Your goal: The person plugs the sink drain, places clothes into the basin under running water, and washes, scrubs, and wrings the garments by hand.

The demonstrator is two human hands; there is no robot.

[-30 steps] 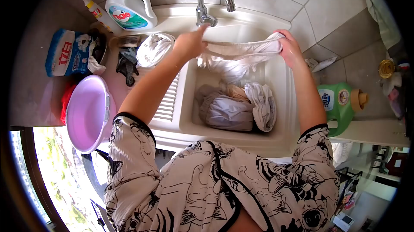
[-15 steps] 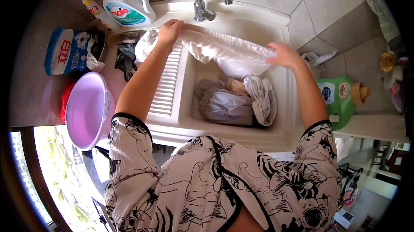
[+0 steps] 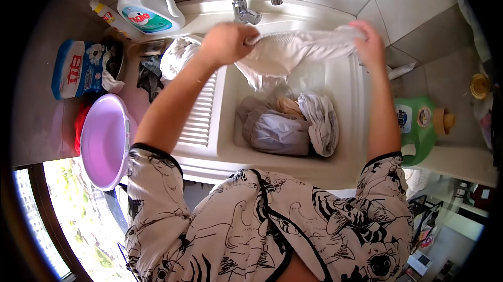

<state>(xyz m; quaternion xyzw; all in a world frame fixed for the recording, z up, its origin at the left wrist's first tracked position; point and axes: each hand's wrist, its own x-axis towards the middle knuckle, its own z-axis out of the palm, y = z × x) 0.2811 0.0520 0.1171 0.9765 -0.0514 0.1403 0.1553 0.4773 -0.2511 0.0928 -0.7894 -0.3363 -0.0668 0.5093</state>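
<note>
Between my two hands a thin white garment [image 3: 298, 51] with a gathered elastic edge is stretched above the sink [image 3: 225, 125]. My left hand [image 3: 226, 43] is closed on one end, in front of the faucet base. At the other end my right hand [image 3: 371, 46] grips the elastic edge near the sink's right rim. The lower part of the garment hangs toward the basin. In the basin lies a heap of clothes [image 3: 280, 130], grey, beige and white. A white crumpled cloth [image 3: 181, 56] rests above the ribbed washboard [image 3: 199, 117].
A chrome faucet [image 3: 242, 9] stands behind the basin. To the left are a white detergent jug [image 3: 146, 9], a spray bottle [image 3: 112, 17], a blue-and-white package [image 3: 78, 69], dark cloth [image 3: 150, 75] and a purple basin [image 3: 105, 140]. A green detergent bottle [image 3: 419, 125] stands at right.
Both hands have moved to the right with the white garment. My right hand has also risen, and the garment is held higher and more bunched. The clothes in the basin stay put.
</note>
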